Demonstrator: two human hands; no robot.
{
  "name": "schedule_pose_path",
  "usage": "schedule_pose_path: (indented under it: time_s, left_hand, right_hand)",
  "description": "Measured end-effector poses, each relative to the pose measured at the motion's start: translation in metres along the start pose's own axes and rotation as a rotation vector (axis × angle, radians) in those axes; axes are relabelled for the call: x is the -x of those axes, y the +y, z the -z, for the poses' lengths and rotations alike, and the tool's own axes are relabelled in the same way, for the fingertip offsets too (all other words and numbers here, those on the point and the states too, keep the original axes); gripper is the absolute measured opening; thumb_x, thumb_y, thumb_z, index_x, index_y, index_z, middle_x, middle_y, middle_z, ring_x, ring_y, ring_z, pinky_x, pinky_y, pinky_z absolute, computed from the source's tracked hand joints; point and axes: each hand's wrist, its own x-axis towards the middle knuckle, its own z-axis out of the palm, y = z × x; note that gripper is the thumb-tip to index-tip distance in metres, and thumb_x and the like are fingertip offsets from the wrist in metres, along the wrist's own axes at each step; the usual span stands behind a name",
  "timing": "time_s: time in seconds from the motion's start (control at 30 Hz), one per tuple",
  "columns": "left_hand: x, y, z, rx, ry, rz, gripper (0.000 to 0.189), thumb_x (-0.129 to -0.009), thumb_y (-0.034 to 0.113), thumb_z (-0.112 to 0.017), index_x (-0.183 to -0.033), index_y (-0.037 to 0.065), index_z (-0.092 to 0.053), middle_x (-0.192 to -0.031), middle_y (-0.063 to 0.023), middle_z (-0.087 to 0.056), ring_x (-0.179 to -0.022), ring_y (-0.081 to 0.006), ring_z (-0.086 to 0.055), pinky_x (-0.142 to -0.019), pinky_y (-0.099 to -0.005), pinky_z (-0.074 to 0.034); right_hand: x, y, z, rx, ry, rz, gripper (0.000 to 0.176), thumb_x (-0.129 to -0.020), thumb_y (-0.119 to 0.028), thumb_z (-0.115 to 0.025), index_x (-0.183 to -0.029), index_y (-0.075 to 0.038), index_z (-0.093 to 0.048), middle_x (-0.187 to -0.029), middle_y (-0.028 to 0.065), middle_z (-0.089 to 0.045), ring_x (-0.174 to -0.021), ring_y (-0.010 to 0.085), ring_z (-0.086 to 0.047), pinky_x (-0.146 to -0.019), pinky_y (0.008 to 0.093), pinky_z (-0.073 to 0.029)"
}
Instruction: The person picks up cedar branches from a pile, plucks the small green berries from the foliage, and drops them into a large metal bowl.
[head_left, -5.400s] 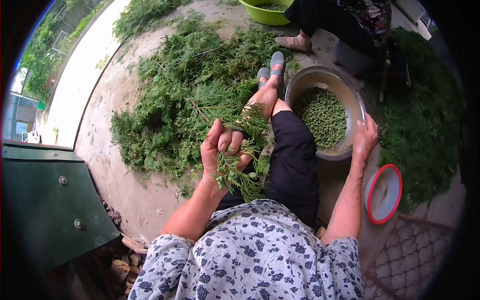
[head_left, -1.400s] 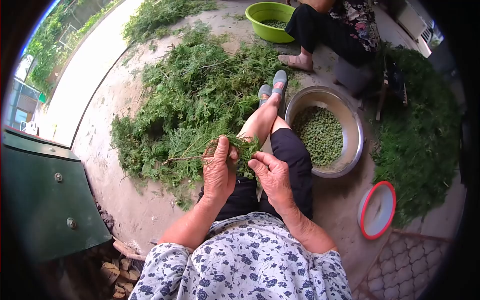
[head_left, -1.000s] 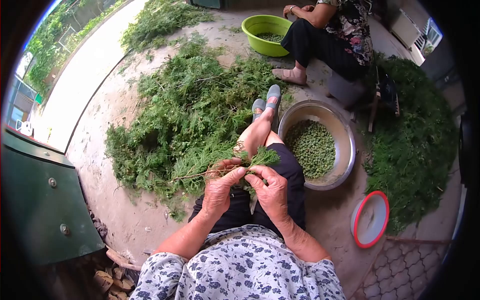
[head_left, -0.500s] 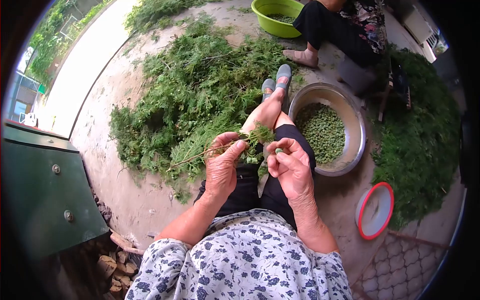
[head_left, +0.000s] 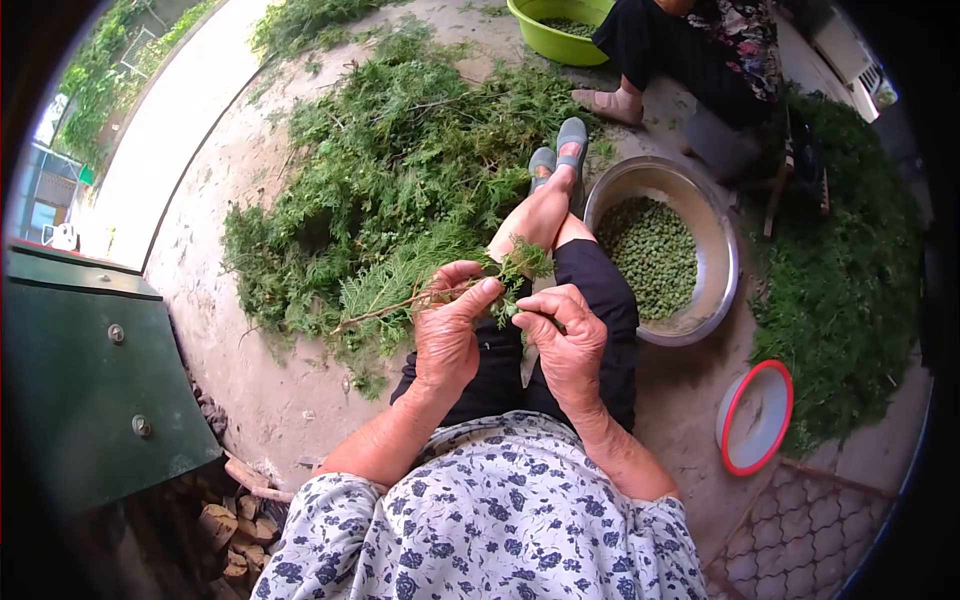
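Concrete ground (head_left: 250, 330) is seen from above, outdoors. A large pile of cut conifer branches (head_left: 400, 150) is spread across the middle of it. A second green heap (head_left: 850, 290) is piled at the right edge. A dark green metal box (head_left: 90, 400) with two bolts is set at the left, and split firewood (head_left: 225, 520) is stacked below it.

The person's floral blouse (head_left: 500, 520) fills the bottom. Legs in black trousers (head_left: 600, 290) are stretched forward, crossed at the ankles, with grey shoes (head_left: 560, 150) at the edge of the large pile. A co-worker (head_left: 720, 60) in dark trousers is seated top right, one foot on the ground.

A steel basin (head_left: 725, 250) is placed just right of the legs and is partly filled with small green cones (head_left: 655, 250). A green plastic basin (head_left: 560, 45) is seen at the top, beside the co-worker, cut off by the frame. A white bowl with a red rim (head_left: 757, 418) is tilted on the ground, lower right, near the heap.

The left hand (head_left: 447, 335) is held over the lap and is closed around a conifer sprig (head_left: 400, 285); the woody stem is pinned between thumb and fingers. The sprig is held roughly level, bare end pointing left over the ground, leafy tip over the knee.

The right hand (head_left: 567, 345) is held just beside the left, fingers curled in, thumb pressed to forefinger under the leafy tip. Whether anything is pinched there cannot be told.
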Motion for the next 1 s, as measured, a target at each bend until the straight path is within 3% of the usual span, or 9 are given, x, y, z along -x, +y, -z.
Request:
schedule_pose_path:
  time_s: [0.17, 0.27, 0.37, 0.43, 0.5, 0.6, 0.63, 0.8, 1.0]
  left_hand:
    - [0.006, -0.001, -0.015, 0.026, -0.004, 0.013, 0.026, -0.075, -0.004, -0.066, -0.097, 0.001, -0.053, -0.084, -0.0054, -0.060, -0.075, -0.0121, -0.059, -0.070, -0.0231, -0.047]
    - [0.007, -0.004, -0.018, -0.005, -0.015, 0.020, 0.026, -0.075, -0.003, -0.068, -0.097, 0.001, -0.054, -0.084, -0.0046, -0.060, -0.076, -0.0118, -0.058, -0.070, -0.0229, -0.047]
    - [0.008, -0.007, -0.018, -0.009, 0.003, 0.019, 0.027, -0.076, -0.003, -0.066, -0.098, 0.003, -0.052, -0.084, -0.0051, -0.059, -0.078, -0.0143, -0.060, -0.069, -0.0244, -0.047]
    - [-0.007, -0.005, -0.008, -0.029, 0.071, -0.026, 0.026, -0.077, -0.002, -0.065, -0.098, 0.004, -0.052, -0.085, -0.0044, -0.058, -0.079, -0.0139, -0.059, -0.072, -0.0242, -0.046]
    - [-0.008, -0.002, -0.004, -0.076, 0.082, -0.008, 0.025, -0.078, -0.002, -0.064, -0.098, 0.005, -0.052, -0.087, -0.0040, -0.058, -0.081, -0.0136, -0.058, -0.074, -0.0245, -0.046]
    - [-0.004, -0.003, -0.007, 0.008, 0.014, -0.096, 0.024, -0.080, -0.001, -0.063, -0.099, 0.005, -0.051, -0.090, -0.0036, -0.056, -0.085, -0.0132, -0.057, -0.076, -0.0258, -0.046]
    - [-0.004, -0.002, -0.007, 0.007, 0.015, -0.097, 0.024, -0.080, -0.001, -0.063, -0.099, 0.005, -0.051, -0.090, -0.0036, -0.056, -0.085, -0.0132, -0.057, -0.076, -0.0258, -0.046]
    - [0.000, -0.005, -0.005, -0.004, -0.021, -0.099, 0.024, -0.079, -0.001, -0.063, -0.098, 0.004, -0.051, -0.090, -0.0040, -0.056, -0.085, -0.0134, -0.057, -0.078, -0.0254, -0.046]
    - [0.007, -0.005, -0.011, -0.007, -0.033, -0.065, 0.025, -0.078, -0.002, -0.064, -0.099, 0.002, -0.051, -0.087, -0.0036, -0.058, -0.078, -0.0109, -0.057, -0.073, -0.0235, -0.046]
  right_hand:
    - [0.009, -0.005, -0.001, -0.057, 0.096, 0.063, 0.011, -0.073, 0.003, -0.069, -0.079, -0.001, -0.061, -0.079, 0.0021, -0.055, -0.061, 0.0063, -0.052, -0.048, 0.0171, -0.041]
    - [0.013, -0.008, 0.002, -0.367, 0.112, -0.215, 0.012, -0.074, -0.001, -0.070, -0.080, 0.000, -0.060, -0.080, 0.0018, -0.055, -0.055, 0.0053, -0.050, -0.044, 0.0171, -0.038]
    - [0.018, -0.010, 0.003, -0.437, 0.152, -0.191, 0.012, -0.074, -0.004, -0.071, -0.080, -0.001, -0.060, -0.080, 0.0020, -0.054, -0.054, 0.0054, -0.050, -0.044, 0.0173, -0.038]
    - [0.021, -0.018, 0.014, 0.029, 0.090, 0.250, 0.013, -0.074, -0.005, -0.071, -0.081, -0.002, -0.060, -0.080, 0.0027, -0.054, -0.058, 0.0061, -0.052, -0.050, 0.0187, -0.042]
    - [0.017, -0.027, 0.019, -0.080, 0.012, 0.076, 0.010, -0.078, -0.004, -0.067, -0.083, -0.001, -0.059, -0.086, 0.0055, -0.057, -0.063, 0.0090, -0.055, -0.054, 0.0207, -0.045]
    - [0.011, -0.014, 0.012, -0.722, -0.020, -0.343, 0.008, -0.086, -0.002, -0.056, -0.092, 0.002, -0.055, -0.098, 0.0131, -0.059, -0.065, 0.0123, -0.058, -0.059, 0.0232, -0.047]
    - [0.014, -0.014, 0.010, -0.790, 0.009, -0.458, 0.010, -0.085, -0.003, -0.057, -0.093, 0.002, -0.054, -0.088, 0.0112, -0.060, -0.062, 0.0105, -0.055, -0.057, 0.0226, -0.046]
    - [0.019, -0.003, 0.004, -0.684, -0.035, -0.623, 0.016, -0.083, -0.013, -0.065, -0.087, 0.000, -0.056, -0.064, -0.0003, -0.053, -0.051, 0.0046, -0.047, -0.043, 0.0181, -0.035]
    - [0.013, 0.000, -0.006, -0.606, 0.029, -0.617, 0.018, -0.079, -0.015, -0.070, -0.081, -0.001, -0.058, -0.063, -0.0025, -0.052, -0.049, 0.0032, -0.045, -0.039, 0.0163, -0.032]
